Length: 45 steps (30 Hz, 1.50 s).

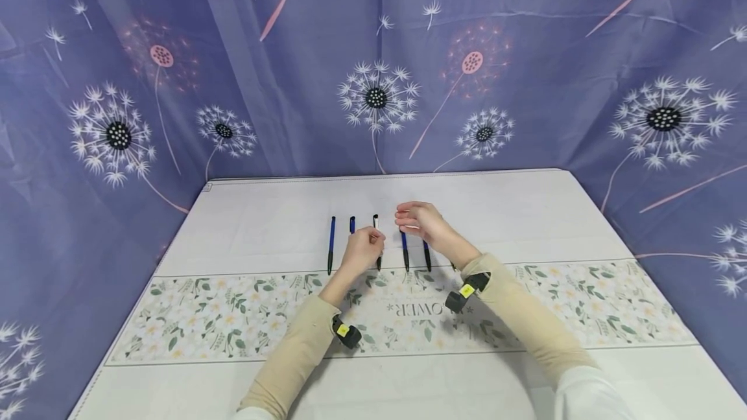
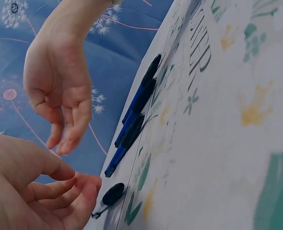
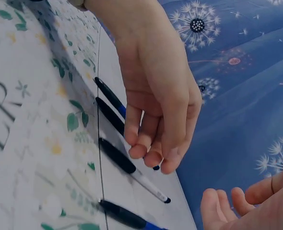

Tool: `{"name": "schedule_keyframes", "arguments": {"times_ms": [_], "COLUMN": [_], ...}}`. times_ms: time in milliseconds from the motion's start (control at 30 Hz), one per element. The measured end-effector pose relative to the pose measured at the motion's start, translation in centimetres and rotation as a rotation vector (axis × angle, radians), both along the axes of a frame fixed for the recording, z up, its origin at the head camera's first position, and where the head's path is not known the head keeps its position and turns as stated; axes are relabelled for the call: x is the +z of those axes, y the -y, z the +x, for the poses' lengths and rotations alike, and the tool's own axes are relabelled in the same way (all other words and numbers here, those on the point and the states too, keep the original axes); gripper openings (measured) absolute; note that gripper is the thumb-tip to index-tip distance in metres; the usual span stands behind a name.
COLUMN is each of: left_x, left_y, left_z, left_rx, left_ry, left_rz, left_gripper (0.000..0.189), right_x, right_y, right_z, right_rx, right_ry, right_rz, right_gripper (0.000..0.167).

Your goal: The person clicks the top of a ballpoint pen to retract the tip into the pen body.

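Note:
Several pens with dark grips lie side by side. My left hand (image 1: 363, 250) hovers above the white pen (image 1: 376, 221) and overlaps part of a blue pen (image 1: 352, 224) beside it. In the right wrist view, the left hand's (image 3: 156, 100) fingers hang loosely curved, with nothing between them, close over the white pen (image 3: 148, 186). My right hand (image 1: 426, 220) is raised over the upper ends of two blue pens (image 1: 404, 248), fingers relaxed and pointing left. The left wrist view shows this right hand (image 2: 62, 91) holding nothing. Another blue pen (image 1: 331, 242) lies at the row's left end.
The pens lie on a white tablecloth (image 1: 268, 219), just behind its floral band (image 1: 198, 319) with printed lettering. A purple dandelion-patterned curtain (image 1: 303, 115) rises behind the table and along both sides. Each wrist wears a black camera strap (image 1: 348, 334).

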State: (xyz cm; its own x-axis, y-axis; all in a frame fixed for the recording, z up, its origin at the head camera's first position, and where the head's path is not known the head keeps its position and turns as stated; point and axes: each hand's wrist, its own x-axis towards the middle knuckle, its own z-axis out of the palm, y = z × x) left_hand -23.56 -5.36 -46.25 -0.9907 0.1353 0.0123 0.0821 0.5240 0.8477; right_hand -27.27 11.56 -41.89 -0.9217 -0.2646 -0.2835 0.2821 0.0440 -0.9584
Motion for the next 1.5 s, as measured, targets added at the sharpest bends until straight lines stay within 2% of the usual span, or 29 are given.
{"name": "schedule_keyframes", "arguments": {"times_ms": [100,267,400,700,900,1033,1200,1367,1400,1500], "left_x": [-0.1,0.5,0.7,0.3,0.3,0.3,0.2,0.1,0.0,-0.1], "left_y": [-0.3,-1.2,-1.9,-3.3,-4.2,-4.6,-5.0,-5.5,-5.6,-6.0], "left_z": [0.0,0.0,0.0,-0.2,0.2,0.6,1.1,1.4,1.5,1.6], "left_rx": [-0.005,-0.023,-0.044,-0.042,-0.015,-0.002,-0.018,-0.034,-0.035,-0.025], "left_ry": [0.009,0.038,0.052,0.101,0.116,0.100,0.065,0.069,0.075,0.081], "left_rz": [0.024,0.045,0.017,-0.063,-0.095,-0.145,-0.193,-0.197,-0.201,-0.228], "left_gripper": [0.020,0.020,0.019,0.019,0.024,0.021,0.012,0.040,0.040,0.022], "right_x": [-0.3,-0.8,-1.1,-1.4,-1.5,-1.8,-2.0,-2.1,-2.2,-2.4], "right_y": [-0.6,-1.5,-2.0,-2.7,-2.8,-2.9,-2.9,-3.0,-3.0,-3.1], "right_z": [0.0,-0.2,-0.3,-0.4,-0.5,-0.5,-0.4,-0.5,-0.5,-0.6], "right_rx": [-0.004,-0.002,-0.018,-0.096,-0.071,-0.038,-0.027,-0.016,-0.012,-0.002], "right_ry": [0.004,0.031,0.043,0.023,0.033,0.040,0.060,0.061,0.060,0.056], "right_rz": [0.017,-0.001,-0.001,0.019,0.046,0.059,0.040,0.052,0.056,0.063], "right_gripper": [0.044,0.046,0.046,0.049,0.049,0.050,0.049,0.048,0.047,0.047]}}
